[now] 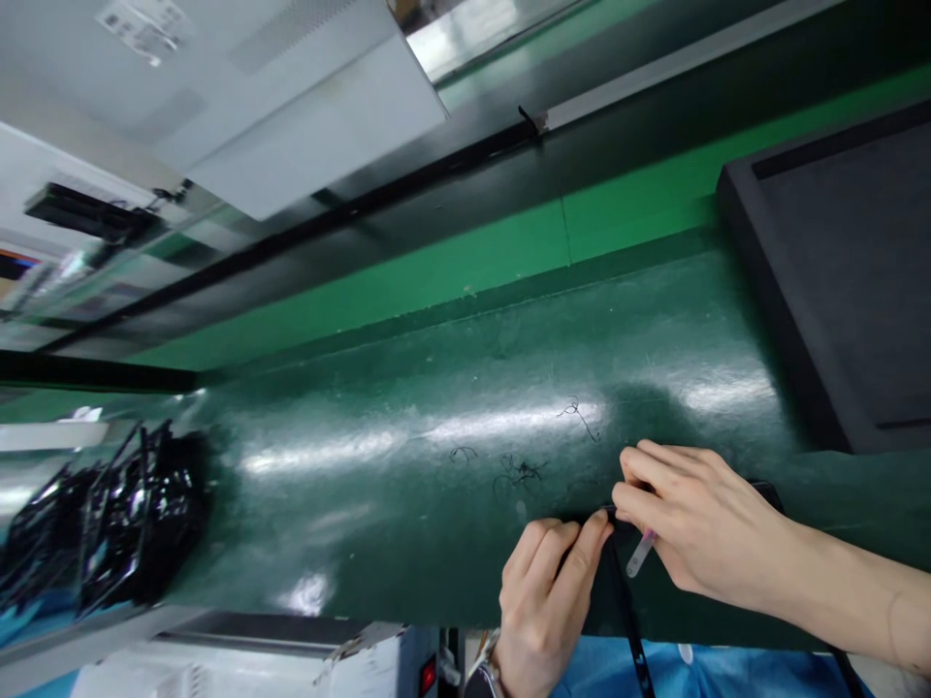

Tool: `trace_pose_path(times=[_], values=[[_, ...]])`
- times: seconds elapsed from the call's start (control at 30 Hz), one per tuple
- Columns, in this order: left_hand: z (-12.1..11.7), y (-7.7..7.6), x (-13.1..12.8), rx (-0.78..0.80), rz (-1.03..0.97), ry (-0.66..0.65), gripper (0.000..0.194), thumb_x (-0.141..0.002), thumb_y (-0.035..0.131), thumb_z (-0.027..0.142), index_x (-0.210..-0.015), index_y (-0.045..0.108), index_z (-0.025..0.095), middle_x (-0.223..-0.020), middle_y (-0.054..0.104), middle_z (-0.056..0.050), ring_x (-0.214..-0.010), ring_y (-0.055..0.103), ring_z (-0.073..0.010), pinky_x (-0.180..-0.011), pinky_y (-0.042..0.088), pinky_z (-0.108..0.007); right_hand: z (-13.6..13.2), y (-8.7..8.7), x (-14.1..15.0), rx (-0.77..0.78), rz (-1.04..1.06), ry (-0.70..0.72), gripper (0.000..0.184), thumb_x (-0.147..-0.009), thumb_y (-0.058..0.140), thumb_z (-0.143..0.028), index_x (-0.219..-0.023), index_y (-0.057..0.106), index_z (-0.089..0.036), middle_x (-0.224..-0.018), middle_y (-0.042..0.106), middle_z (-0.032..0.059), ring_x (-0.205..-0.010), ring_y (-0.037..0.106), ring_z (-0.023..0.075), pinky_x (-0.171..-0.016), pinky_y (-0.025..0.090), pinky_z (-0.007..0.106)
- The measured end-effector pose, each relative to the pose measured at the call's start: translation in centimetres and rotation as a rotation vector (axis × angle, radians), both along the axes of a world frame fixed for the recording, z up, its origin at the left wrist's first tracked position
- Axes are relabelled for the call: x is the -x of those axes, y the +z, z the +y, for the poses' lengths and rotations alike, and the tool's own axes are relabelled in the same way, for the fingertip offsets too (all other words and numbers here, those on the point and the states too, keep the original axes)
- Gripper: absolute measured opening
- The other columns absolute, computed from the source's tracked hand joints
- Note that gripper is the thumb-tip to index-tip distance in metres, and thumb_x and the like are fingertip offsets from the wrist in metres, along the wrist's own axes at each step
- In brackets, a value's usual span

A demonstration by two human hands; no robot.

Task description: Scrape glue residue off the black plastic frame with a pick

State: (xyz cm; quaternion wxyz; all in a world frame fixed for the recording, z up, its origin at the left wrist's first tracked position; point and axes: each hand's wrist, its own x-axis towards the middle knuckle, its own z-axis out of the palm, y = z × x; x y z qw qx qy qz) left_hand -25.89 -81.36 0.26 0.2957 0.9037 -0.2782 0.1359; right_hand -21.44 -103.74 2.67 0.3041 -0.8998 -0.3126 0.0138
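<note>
My left hand (545,606) is closed, thumb and fingertips pinching the upper end of a narrow black strip (634,635) that hangs over the table's front edge. Close beside it, my right hand (688,514) is closed around a slim tool with a pale, see-through handle (640,555) and a pink part; its working end is hidden by my fingers. The fingertips of both hands nearly meet at the strip. Under my right wrist a dark, glossy object (767,494) shows only in part. Loose black threads (520,472) lie on the table just beyond my hands.
The green tabletop (327,485) runs across the view. A black foam tray (792,320) stands at the right. Shiny black bundles (145,514) lie at the left end. Grey-white equipment (291,116) stands at the back left, and a white machine (349,664) below the front edge.
</note>
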Motion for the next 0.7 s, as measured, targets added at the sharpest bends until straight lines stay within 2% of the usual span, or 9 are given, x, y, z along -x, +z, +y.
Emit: trace_pose_path(times=[0.13,0.43,0.57,0.7], values=[[-0.18,-0.05,0.34,-0.022,0.027,0.01,0.037,-0.095,0.07,-0.007,-0.127,0.072,0.01,-0.099,0.071,-0.008,-0.087,0.063,-0.0169,-0.077,0.056,-0.03,0.05,-0.03,0.02,0.0,0.009,0.001,0.032,-0.069,0.056,0.006,-0.089,0.057,-0.019,-0.092,0.054,0.0011,-0.08,0.051,0.0198,-0.07,0.043,0.035],[-0.46,-0.22,0.46,-0.106,-0.02,-0.008,0.036,-0.093,0.07,-0.01,-0.127,0.068,0.002,-0.093,0.074,-0.009,-0.071,0.054,-0.0164,-0.065,0.046,-0.033,0.05,-0.01,0.09,0.004,0.009,0.002,0.033,-0.068,0.056,0.007,-0.088,0.055,-0.019,-0.092,0.053,0.0013,-0.079,0.049,0.0195,-0.068,0.04,0.034],[-0.42,-0.18,0.31,-0.084,-0.071,0.006,0.033,-0.092,0.071,-0.011,-0.123,0.07,0.001,-0.086,0.072,-0.007,-0.068,0.052,-0.0148,-0.063,0.044,-0.032,0.02,-0.05,0.08,0.001,0.016,0.006,0.034,-0.067,0.056,0.007,-0.088,0.055,-0.019,-0.092,0.052,0.0008,-0.078,0.048,0.0189,-0.067,0.04,0.033],[-0.47,0.02,0.18,-0.091,-0.075,-0.008,0.034,-0.095,0.068,-0.009,-0.127,0.069,0.002,-0.079,0.068,-0.003,-0.063,0.05,-0.0133,-0.058,0.042,-0.031,0.04,0.05,-0.02,0.007,-0.006,0.004,0.034,-0.067,0.056,0.007,-0.088,0.056,-0.019,-0.091,0.052,0.001,-0.078,0.048,0.0191,-0.067,0.04,0.033]])
